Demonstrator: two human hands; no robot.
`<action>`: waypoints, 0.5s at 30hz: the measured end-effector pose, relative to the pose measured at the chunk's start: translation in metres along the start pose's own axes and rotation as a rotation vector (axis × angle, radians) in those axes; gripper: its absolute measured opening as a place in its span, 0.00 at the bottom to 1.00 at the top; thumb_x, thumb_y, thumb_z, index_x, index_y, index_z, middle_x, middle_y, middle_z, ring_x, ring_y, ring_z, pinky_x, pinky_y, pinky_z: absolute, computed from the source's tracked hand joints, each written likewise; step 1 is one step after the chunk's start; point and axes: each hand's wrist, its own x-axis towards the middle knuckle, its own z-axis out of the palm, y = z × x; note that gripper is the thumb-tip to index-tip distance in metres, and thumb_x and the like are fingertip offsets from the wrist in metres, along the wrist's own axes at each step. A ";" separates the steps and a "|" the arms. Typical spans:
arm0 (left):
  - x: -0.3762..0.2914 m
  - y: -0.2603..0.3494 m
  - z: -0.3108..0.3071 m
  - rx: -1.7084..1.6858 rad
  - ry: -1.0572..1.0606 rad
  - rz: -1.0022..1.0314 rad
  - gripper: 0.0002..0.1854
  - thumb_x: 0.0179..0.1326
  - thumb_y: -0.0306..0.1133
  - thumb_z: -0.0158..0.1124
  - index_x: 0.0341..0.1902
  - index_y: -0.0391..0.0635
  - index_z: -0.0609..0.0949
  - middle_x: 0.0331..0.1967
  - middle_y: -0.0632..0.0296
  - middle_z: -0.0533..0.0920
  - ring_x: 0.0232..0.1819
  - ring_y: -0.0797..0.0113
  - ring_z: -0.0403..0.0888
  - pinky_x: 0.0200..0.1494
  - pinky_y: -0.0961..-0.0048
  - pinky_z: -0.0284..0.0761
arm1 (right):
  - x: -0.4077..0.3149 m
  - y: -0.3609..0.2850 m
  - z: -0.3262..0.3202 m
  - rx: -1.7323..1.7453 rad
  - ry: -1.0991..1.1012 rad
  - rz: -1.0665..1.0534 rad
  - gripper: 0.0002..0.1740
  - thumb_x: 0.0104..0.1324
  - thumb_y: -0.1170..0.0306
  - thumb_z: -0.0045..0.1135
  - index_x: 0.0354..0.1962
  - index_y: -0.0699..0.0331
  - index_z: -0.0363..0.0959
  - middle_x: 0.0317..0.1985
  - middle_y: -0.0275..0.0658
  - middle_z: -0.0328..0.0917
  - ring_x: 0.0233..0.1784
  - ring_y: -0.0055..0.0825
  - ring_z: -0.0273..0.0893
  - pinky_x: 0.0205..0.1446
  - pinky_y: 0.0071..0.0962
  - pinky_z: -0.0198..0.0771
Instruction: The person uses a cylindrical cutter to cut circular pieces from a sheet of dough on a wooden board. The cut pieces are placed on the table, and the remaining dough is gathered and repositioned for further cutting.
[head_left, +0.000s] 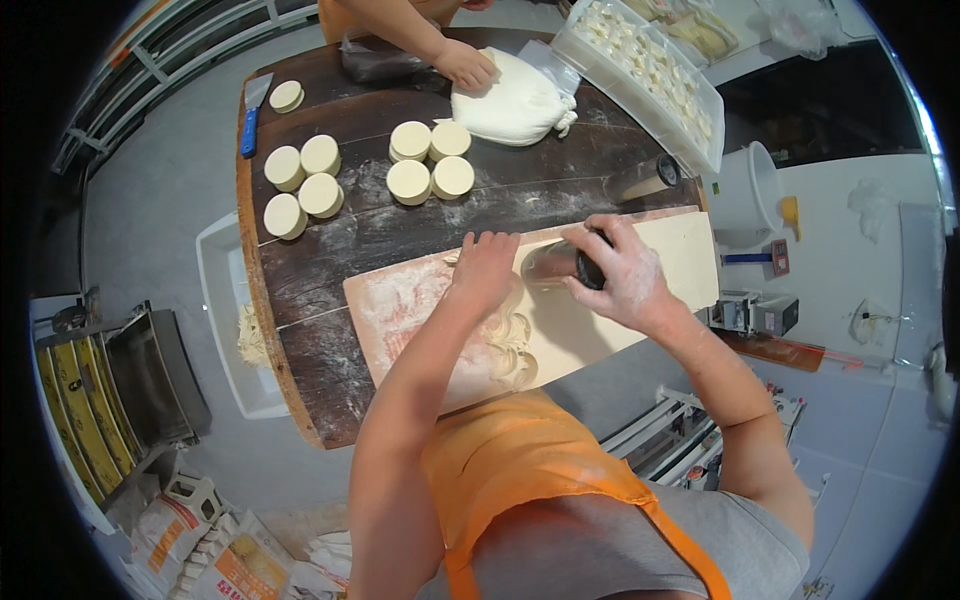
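My right hand (626, 277) grips a cylindrical cutter (546, 268) by its black end. The cutter leans over a pale flat dough sheet (600, 322) on a flour-dusted board (409, 300). Curved dough offcuts (514, 349) lie at the sheet's left end. My left hand (486, 270) rests beside them, its fingers reaching to the board's far edge, with nothing visibly held. Beyond the board, stacked dough discs (431, 161) stand in a group on the dark wooden table (360, 232). More discs (304, 176) stand farther left.
A co-worker's hand (465, 66) touches a white cloth bag (510, 105) across the table. A second cylinder (641, 180) lies near a plastic crate (694, 154) of dough pieces. A blue-handled scraper (250, 131) lies at the left edge; a white tub (225, 315) with dough scraps stands below.
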 end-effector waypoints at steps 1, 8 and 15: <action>0.009 0.003 0.000 0.023 -0.073 -0.018 0.37 0.62 0.29 0.75 0.78 0.41 0.80 0.72 0.51 0.82 0.78 0.47 0.77 0.82 0.40 0.72 | -0.006 0.003 0.005 0.015 0.000 0.007 0.35 0.61 0.60 0.83 0.66 0.53 0.83 0.61 0.47 0.79 0.63 0.50 0.84 0.63 0.46 0.88; 0.036 0.000 0.000 0.070 -0.205 -0.012 0.25 0.64 0.24 0.72 0.66 0.42 0.87 0.66 0.51 0.83 0.72 0.47 0.81 0.71 0.46 0.81 | -0.017 0.016 0.023 0.041 0.061 -0.037 0.32 0.62 0.62 0.81 0.64 0.49 0.83 0.62 0.43 0.77 0.64 0.45 0.83 0.54 0.44 0.92; 0.035 0.002 -0.003 0.062 -0.192 -0.001 0.22 0.66 0.22 0.69 0.64 0.43 0.88 0.64 0.51 0.84 0.70 0.47 0.82 0.69 0.46 0.81 | -0.013 0.020 0.022 0.066 0.072 -0.067 0.32 0.60 0.63 0.82 0.63 0.49 0.84 0.62 0.43 0.76 0.62 0.45 0.82 0.51 0.43 0.92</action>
